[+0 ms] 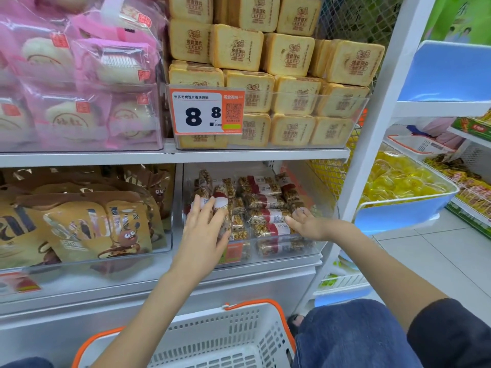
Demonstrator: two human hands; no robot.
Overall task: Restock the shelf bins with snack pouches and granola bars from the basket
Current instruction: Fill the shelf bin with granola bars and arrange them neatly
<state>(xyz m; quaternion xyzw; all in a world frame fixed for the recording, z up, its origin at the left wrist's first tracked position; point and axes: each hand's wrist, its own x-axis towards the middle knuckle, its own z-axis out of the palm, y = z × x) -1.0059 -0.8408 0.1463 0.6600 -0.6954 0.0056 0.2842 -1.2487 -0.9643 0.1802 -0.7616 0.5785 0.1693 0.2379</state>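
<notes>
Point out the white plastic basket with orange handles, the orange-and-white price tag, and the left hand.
White plastic basket with orange handles (pixel 212 328): head view, slotted back wall.
Orange-and-white price tag (pixel 206 111): head view, printed digits.
Left hand (pixel 203 229): head view, back of hand.

Bright even light; soft shadows; slight blur; wide-angle bending at edges

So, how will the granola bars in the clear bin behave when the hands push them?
The granola bars look stiff, so they would probably slide whole. Their glossy wrappers may be slippery. Loosely piled in the clear bin, they could shift or tumble.
</notes>
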